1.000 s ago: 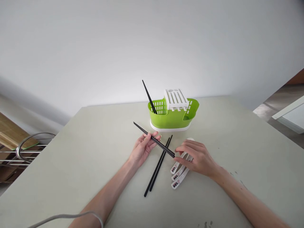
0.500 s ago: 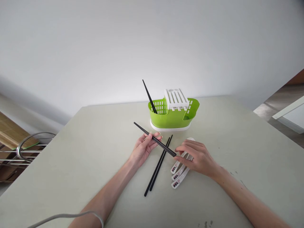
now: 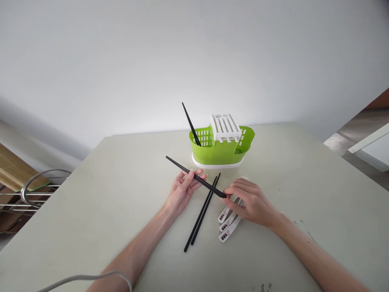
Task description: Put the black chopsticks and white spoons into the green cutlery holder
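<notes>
A pair of black chopsticks (image 3: 209, 187) lies slanted across my left hand (image 3: 184, 188), pinched between its thumb and fingers, thin ends pointing up and left. At the thick ends, the thumb and index finger of my right hand (image 3: 247, 200) close on the tips. Under the held pair, two more black chopsticks (image 3: 199, 223) lie on the table, crossing near their thin ends. Several white spoons (image 3: 230, 232) with printed handles rest beneath my right hand, which hides their bowls in part. Black chopsticks (image 3: 190, 121) lean in the left part of a green basket (image 3: 215, 154).
The basket has a white slotted rack (image 3: 226, 127) on top and a white base, and stands near the wall on the pale table (image 3: 121, 182). A grey cable (image 3: 82, 277) runs over my left forearm. At the left is a metal rack (image 3: 28, 198) with a wooden board.
The held chopsticks have slid slightly to the left at their thin ends. My right fingers have closed in on the thick ends; the things on the table have stayed put.
</notes>
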### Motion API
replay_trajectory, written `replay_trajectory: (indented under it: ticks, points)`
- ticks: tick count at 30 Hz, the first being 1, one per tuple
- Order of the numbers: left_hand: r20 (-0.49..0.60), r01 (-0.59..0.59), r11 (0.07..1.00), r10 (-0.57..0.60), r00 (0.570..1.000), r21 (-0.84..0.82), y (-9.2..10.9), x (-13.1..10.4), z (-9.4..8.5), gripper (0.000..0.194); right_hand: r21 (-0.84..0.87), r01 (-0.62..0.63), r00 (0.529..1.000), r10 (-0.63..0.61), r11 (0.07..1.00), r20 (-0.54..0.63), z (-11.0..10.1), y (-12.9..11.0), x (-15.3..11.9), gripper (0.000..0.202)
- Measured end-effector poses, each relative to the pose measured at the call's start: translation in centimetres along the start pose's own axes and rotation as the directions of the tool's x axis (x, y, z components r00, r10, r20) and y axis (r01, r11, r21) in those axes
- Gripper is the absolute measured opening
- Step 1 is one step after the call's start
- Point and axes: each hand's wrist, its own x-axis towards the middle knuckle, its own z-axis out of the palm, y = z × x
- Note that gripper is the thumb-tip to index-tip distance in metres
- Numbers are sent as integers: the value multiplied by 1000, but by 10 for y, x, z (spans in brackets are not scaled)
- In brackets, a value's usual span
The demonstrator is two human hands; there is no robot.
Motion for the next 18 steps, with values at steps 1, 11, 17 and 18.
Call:
replay_trajectory:
  ticks: [1, 11, 17, 18]
  points:
    - [16, -3, 1000, 3, 1000, 10, -1, -1, 0, 30, 3, 1, 1000, -1, 1000, 9, 0, 0, 0, 6]
    - [38, -55, 994, 52, 998, 94, -1, 2, -3, 35, 16, -29, 999, 29, 999, -40, 3, 4, 0, 14]
    - [-62, -146, 960, 165, 984, 240, 9, 13, -15, 47, 9, -53, 997, 53, 999, -54, 1, 6, 1, 14]
    - [-85, -161, 956, 187, 979, 245, 12, 15, -18, 47, 8, -52, 997, 52, 999, -55, 1, 6, 0, 14]
